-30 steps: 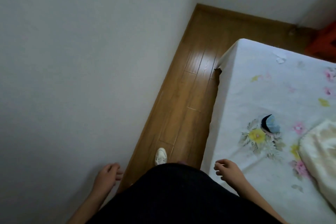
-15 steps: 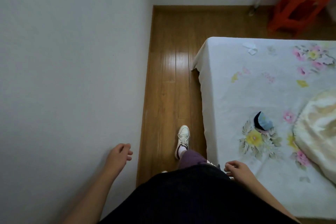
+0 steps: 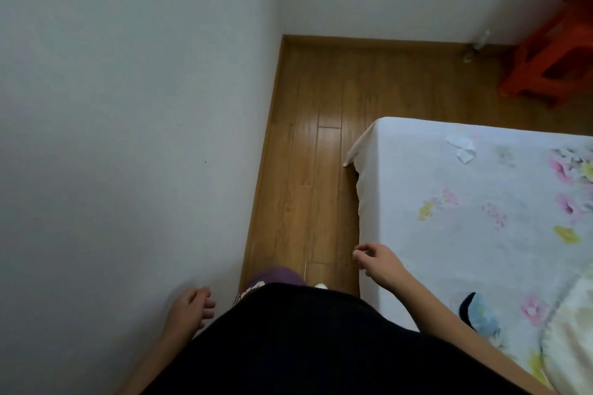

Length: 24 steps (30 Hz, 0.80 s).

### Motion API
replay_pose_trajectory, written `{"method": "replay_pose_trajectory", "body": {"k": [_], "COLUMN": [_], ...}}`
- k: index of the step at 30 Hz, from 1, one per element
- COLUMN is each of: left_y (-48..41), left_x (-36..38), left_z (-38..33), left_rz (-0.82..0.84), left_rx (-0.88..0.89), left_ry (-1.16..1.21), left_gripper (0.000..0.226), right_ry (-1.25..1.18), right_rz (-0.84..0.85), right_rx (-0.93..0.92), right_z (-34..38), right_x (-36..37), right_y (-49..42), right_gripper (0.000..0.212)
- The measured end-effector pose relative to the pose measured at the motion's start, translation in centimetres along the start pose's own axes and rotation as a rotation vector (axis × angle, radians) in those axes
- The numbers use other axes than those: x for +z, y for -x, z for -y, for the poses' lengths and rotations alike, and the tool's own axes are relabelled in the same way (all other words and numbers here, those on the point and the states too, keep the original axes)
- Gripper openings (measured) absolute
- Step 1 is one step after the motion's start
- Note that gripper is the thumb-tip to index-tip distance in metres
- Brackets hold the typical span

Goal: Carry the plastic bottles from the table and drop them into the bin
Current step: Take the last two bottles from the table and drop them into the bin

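No plastic bottle, table or bin shows in the head view. My left hand hangs at my side near the white wall, fingers loosely curled and holding nothing. My right hand swings forward at the near corner of the bed, fingers loosely bent, holding nothing. My dark top and a purple trouser knee fill the bottom middle.
A white wall runs close along my left. A narrow strip of wooden floor leads ahead between wall and bed, which has a floral sheet, a small blue-and-dark object and white paper scraps. A red plastic stool stands far right.
I have stepped forward along the bed; the bed's far corner and the red stool are nearer. My right hand swung forward and up; the left hand stays low by the wall.
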<state>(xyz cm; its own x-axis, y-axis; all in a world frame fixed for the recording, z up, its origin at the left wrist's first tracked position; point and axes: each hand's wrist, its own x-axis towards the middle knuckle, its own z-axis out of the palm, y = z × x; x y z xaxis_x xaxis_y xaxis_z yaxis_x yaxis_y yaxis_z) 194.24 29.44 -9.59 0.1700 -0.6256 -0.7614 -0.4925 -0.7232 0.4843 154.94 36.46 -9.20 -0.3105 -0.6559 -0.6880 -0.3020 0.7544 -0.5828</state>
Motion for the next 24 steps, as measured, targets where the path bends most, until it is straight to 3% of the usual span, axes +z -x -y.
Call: {"method": "replay_pose_trajectory", "body": {"k": [6, 11, 15, 24], "left_y": [-6.7, -13.3, -17.2, -23.8], "left_x": [2.2, 4.3, 6.9, 14.3], "left_z": [-10.1, -21.3, -31.7, -53.5], "left_rz": [0.002, 0.075, 0.166, 0.243], "left_rx": [0.003, 0.064, 0.204, 0.396], "left_ry": [-0.065, -0.159, -0.304, -0.405], "left_gripper": [0.024, 0.024, 0.025, 0.027], "right_ry": [-0.028, -0.054, -0.171, -0.390], "right_rz": [-0.024, -0.073, -0.178, -0.256], "right_rx": [-0.018, 0.139, 0.262, 0.471], "right_z": [6.1, 7.2, 7.5, 8.5], "right_x": [-4.5, -9.0, -12.7, -20.6], "right_y": [-8.7, -14.3, -17.3, -25.6], "right_gripper": [0.026, 0.023, 0.004, 0.011]}}
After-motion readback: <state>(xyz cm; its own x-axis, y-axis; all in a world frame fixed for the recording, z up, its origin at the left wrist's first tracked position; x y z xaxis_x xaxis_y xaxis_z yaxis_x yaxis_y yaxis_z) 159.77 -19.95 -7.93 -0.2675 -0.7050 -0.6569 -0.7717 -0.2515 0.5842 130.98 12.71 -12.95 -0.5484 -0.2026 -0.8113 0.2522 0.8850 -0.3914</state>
